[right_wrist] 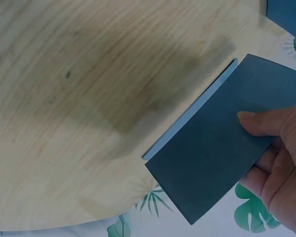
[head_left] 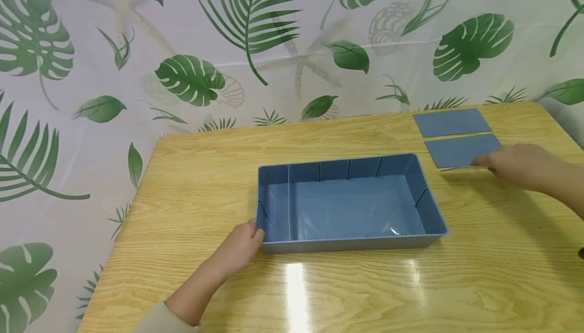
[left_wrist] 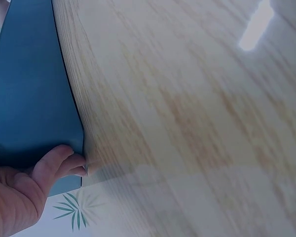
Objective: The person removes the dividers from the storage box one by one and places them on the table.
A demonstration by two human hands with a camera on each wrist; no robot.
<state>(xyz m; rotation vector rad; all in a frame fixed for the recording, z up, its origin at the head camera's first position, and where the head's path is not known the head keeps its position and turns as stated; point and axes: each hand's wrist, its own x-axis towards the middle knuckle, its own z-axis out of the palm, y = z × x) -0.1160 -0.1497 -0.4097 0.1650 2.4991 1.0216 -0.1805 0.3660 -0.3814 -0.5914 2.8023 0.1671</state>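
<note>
1. Head view shows a blue tray (head_left: 429, 216) sitting near the middle of the wooden surface (head_left: 479, 282), with one divider (head_left: 289, 201) standing near its left end and empty slots along its far wall.
2. Bare wood lies in front of the tray and to its left; behind the tray the surface ends at a leaf-print curtain (head_left: 191, 74).
3. Two flat blue panels lie right of the tray's far corner: the far panel (head_left: 451, 122) untouched, the near panel (head_left: 463, 149) just beside it.
4. Left hand (head_left: 239, 247) curls its fingers against the tray's front left corner, gripping it.
5. Right hand (head_left: 517, 164) pinches the near panel (right_wrist: 222, 163), thumb on top and fingers beneath, one edge lifted off the wood.
</note>
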